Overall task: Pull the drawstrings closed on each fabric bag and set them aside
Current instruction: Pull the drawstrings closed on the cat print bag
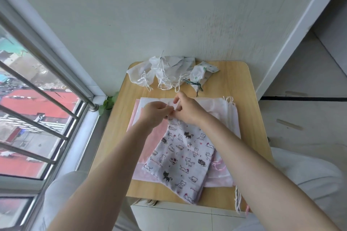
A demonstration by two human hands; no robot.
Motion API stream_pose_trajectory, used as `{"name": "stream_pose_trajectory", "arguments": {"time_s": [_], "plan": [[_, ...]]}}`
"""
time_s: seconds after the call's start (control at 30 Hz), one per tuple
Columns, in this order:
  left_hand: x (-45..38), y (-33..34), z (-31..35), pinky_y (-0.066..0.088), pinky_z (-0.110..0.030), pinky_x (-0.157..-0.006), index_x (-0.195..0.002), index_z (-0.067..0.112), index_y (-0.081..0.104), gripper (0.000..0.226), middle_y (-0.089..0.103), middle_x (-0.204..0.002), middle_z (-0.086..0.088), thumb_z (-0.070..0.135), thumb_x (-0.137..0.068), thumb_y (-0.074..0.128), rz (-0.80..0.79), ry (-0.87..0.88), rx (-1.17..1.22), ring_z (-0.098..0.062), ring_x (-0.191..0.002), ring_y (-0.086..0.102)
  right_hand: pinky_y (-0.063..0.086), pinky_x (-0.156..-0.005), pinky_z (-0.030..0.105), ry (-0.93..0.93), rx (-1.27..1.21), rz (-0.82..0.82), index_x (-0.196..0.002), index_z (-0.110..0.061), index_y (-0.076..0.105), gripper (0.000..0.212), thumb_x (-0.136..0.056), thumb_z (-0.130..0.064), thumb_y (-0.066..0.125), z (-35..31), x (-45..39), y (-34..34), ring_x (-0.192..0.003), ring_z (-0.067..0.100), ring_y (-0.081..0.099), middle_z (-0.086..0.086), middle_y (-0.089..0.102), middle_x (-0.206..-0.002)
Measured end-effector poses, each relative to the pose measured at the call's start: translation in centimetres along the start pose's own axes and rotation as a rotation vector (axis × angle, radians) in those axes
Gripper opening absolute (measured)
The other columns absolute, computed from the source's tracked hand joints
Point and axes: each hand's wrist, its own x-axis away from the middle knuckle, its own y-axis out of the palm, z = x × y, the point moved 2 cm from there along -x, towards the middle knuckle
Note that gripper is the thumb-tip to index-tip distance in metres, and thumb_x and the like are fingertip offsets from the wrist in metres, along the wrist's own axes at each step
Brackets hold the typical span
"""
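You're pinching the cat-print bag [180,154] top with both grips, left hand [153,113] and right hand [187,109], above the flat bag stack [148,131]. Next: probably cinching drawstrings, then moving it beyond the stack to the closed bags [165,71].

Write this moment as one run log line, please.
left hand: pinches cat-print bag top | right hand: same | cinched bags: table far edge
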Motion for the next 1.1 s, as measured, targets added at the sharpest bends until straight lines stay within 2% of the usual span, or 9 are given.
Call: {"name": "stream_pose_trajectory", "arguments": {"time_s": [0.13,0.3,0.47,0.53,0.6,0.67,0.77,0.97,1.1], "plan": [[-0.1,-1.0,-1.2,0.054,-0.026,-0.063,-0.079,0.016,0.072,0.012,0.072,-0.077,-0.003,0.024,-0.088,0.07,0.139,-0.033,0.159,-0.018,-0.072,0.064,0.041,-0.061,0.028,0.082,0.257,-0.081,-0.083,-0.019,0.054,0.016,-0.088,-0.031,0.065,0.9,0.3,-0.9,-0.074,0.015,0.053,-0.006,0.053,-0.082],[-0.1,-2.3,-3.5,0.059,-0.031,-0.073,-0.088,0.006,0.072,0.016,0.073,-0.089,-0.01,0.019,-0.094,0.064,0.234,-0.227,0.638,-0.021,-0.082,0.07,0.032,-0.058,0.027,0.144,0.187,-0.002,-0.075,0.001,0.055,0.038,-0.088,-0.033,0.065,1.9,0.9,-2.7,-0.059,0.016,0.044,0.016,0.044,-0.068],[0.0,-2.9,-5.1,0.058,-0.027,-0.063,-0.089,0.006,0.069,0.014,0.072,-0.087,-0.008,0.018,-0.094,0.062,0.216,-0.305,1.062,-0.018,-0.075,0.07,0.03,-0.053,0.029,0.169,0.041,0.125,-0.059,-0.014,0.043,0.054,-0.09,-0.055,0.057,2.5,1.6,-3.1,-0.047,0.018,0.037,0.0,0.039,-0.052],[0.4,-2.7,-5.4,0.055,-0.025,-0.061,-0.089,0.011,0.066,0.015,0.071,-0.087,-0.004,0.021,-0.096,0.057,0.197,-0.303,1.126,-0.017,-0.074,0.068,0.051,-0.069,0.034,0.204,-0.065,0.189,-0.092,-0.004,0.071,0.06,-0.092,-0.059,0.049,2.8,1.8,-2.9,-0.066,0.025,0.062,0.009,0.067,-0.072],[0.7,-2.5,-5.7,0.054,-0.024,-0.062,-0.088,0.013,0.064,0.016,0.07,-0.087,-0.003,0.022,-0.098,0.054,0.194,-0.307,1.151,-0.016,-0.074,0.066,0.054,-0.066,0.038,0.273,-0.304,0.204,-0.125,0.004,0.055,0.062,-0.097,-0.051,0.045,3.2,2.0,-2.6,-0.063,0.025,0.057,0.01,0.06,-0.07],[1.0,-2.3,-5.9,0.054,-0.023,-0.059,-0.087,0.014,0.062,0.017,0.07,-0.084,-0.003,0.022,-0.098,0.053,0.187,-0.317,1.162,-0.016,-0.071,0.065,0.04,-0.048,0.028,0.272,-0.504,0.196,-0.113,-0.001,0.063,0.042,-0.099,-0.038,0.05,3.4,2.2,-2.3,-0.05,0.016,0.04,0.005,0.044,-0.062],[1.2,-1.8,-5.8,0.055,-0.023,-0.051,-0.085,0.012,0.062,0.017,0.069,-0.078,-0.005,0.02,-0.097,0.053,0.179,-0.337,1.151,-0.017,-0.067,0.065,0.041,-0.049,0.027,0.278,-0.577,0.234,-0.084,-0.01,0.057,0.022,-0.097,-0.028,0.055,4.0,2.4,-2.0,-0.05,0.015,0.046,0.006,0.052,-0.066],[1.3,-1.5,-6.1,0.05,-0.023,-0.055,-0.082,0.01,0.063,0.021,0.062,-0.074,-0.004,0.025,-0.096,0.057,0.229,-0.4,1.089,-0.014,-0.064,0.058,0.048,-0.063,0.027,0.349,-0.491,0.227,-0.108,-0.013,0.061,0.025,-0.093,-0.007,0.041,4.3,1.9,-0.7,-0.076,0.01,0.058,0.003,0.062,-0.096],[1.3,-1.2,-6.4,0.049,-0.021,-0.049,-0.083,0.008,0.063,0.021,0.057,-0.068,-0.001,0.025,-0.096,0.058,0.233,-0.403,1.101,-0.012,-0.057,0.053,0.045,-0.056,0.027,0.398,-0.497,0.132,-0.117,-0.017,0.053,0.025,-0.099,-0.03,0.043,4.0,2.0,0.5,-0.076,0.018,0.059,0.008,0.064,-0.097]]}}
